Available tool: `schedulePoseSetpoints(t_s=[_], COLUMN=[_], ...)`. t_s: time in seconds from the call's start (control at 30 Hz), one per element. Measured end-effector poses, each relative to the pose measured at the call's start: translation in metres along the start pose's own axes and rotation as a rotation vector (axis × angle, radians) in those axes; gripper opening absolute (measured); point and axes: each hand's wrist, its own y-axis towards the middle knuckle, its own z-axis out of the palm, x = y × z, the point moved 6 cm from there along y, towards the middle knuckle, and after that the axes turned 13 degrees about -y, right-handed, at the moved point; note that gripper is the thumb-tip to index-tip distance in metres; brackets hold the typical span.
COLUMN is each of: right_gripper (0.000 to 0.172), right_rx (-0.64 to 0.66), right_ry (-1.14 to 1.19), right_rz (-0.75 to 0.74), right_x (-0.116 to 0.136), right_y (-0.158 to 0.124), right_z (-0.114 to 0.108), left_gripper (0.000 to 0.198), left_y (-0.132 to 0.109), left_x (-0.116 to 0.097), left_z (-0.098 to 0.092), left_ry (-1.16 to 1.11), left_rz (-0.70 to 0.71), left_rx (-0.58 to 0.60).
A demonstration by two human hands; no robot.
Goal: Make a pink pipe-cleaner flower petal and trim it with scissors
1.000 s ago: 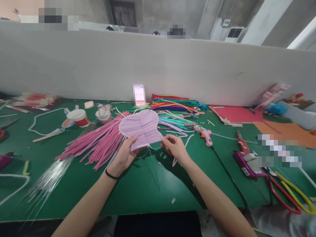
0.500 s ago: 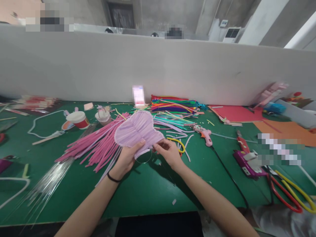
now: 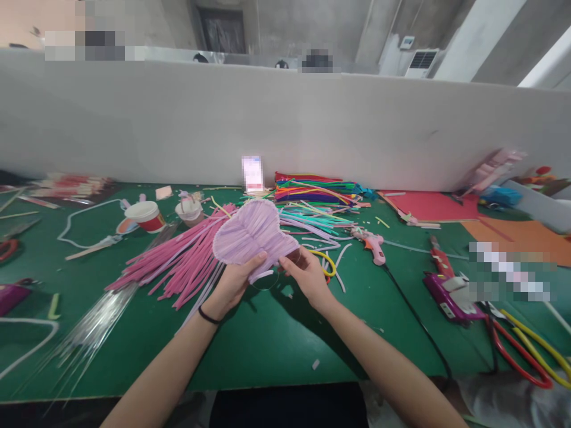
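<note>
A lilac heart-shaped piece [image 3: 252, 233] made of pipe cleaners is held up over the green table [image 3: 267, 339]. My left hand [image 3: 234, 282] grips its lower edge, thumb on top, a black band at the wrist. At the piece's lower right corner my right hand [image 3: 304, 274] pinches the edge, fingers closed. A thin wire loop [image 3: 266, 280] hangs just below the piece, between the two hands.
A spread of pink pipe cleaners [image 3: 178, 261] lies to the left, with silver wires [image 3: 84, 336] nearer the front. Multicoloured pipe cleaners [image 3: 312, 190] are stacked at the back. A pink glue gun [image 3: 372, 244], a purple tool [image 3: 448, 294], red-and-yellow cutters [image 3: 521, 351] and a red cup [image 3: 145, 215] surround them.
My right hand moved left from beside the piece onto its lower right corner. The heart tilted a little to the left and the loop of wire drew in under it.
</note>
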Motion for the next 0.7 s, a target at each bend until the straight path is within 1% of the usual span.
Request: schedulePoseSetpoints(t_s=[0.03, 0.1, 0.13, 0.2, 0.27, 0.3, 0.33, 0.37, 0.4, 0.5, 0.57, 0.67, 0.7], right_gripper=[0.022, 0.018, 0.017, 0.016, 0.019, 0.022, 0.026, 0.029, 0.032, 0.036, 0.04, 0.052, 0.056], right_rx=[-0.018, -0.115, -0.177, -0.28, -0.31, -0.313, -0.309, -0.302, -0.298, -0.28, -0.273, -0.273, -0.281], right_ry=[-0.025, -0.138, -0.229, -0.447, -0.664, -0.762, -0.847, -0.922, -0.983, -1.086, -1.114, -1.113, -1.094], right_rz=[-0.043, -0.14, -0.207, -0.394, -0.618, -0.702, -0.765, -0.805, -0.831, -0.86, -0.825, -0.725, -0.698], right_x=[0.003, 0.012, 0.017, 0.03, 0.041, 0.043, 0.043, 0.043, 0.041, 0.036, 0.032, 0.028, 0.027], right_y=[-0.001, -0.005, -0.007, -0.014, -0.02, -0.022, -0.022, -0.022, -0.021, -0.017, -0.013, -0.009, -0.008], right_z=[-0.002, -0.011, -0.017, -0.027, -0.029, -0.029, -0.028, -0.027, -0.025, -0.02, -0.019, -0.023, -0.026], left_gripper=[0.052, 0.051, 0.052, 0.054, 0.063, 0.07, 0.076, 0.078, 0.076, 0.059, 0.051, 0.048, 0.047], left_y=[0.001, 0.005, 0.007, 0.009, 0.007, 0.005, 0.003, 0.001, -0.001, -0.001, 0.003, 0.013, 0.016], left_x=[0.002, 0.004, 0.005, 0.004, 0.0, -0.003, -0.006, -0.009, -0.012, -0.019, -0.019, -0.019, -0.02], left_z=[0.001, 0.001, 0.0, 0.0, 0.002, 0.004, 0.005, 0.006, 0.006, -0.001, -0.009, -0.025, -0.03], left_ry=[-0.02, -0.074, -0.11, -0.199, -0.287, -0.321, -0.346, -0.358, -0.357, -0.337, -0.312, -0.26, -0.259], left_rz=[-0.009, -0.03, -0.044, -0.078, -0.121, -0.145, -0.166, -0.176, -0.168, -0.122, -0.092, -0.032, 0.008], left_rx=[0.016, 0.06, 0.083, 0.132, 0.179, 0.194, 0.203, 0.198, 0.176, 0.097, 0.033, -0.093, -0.13])
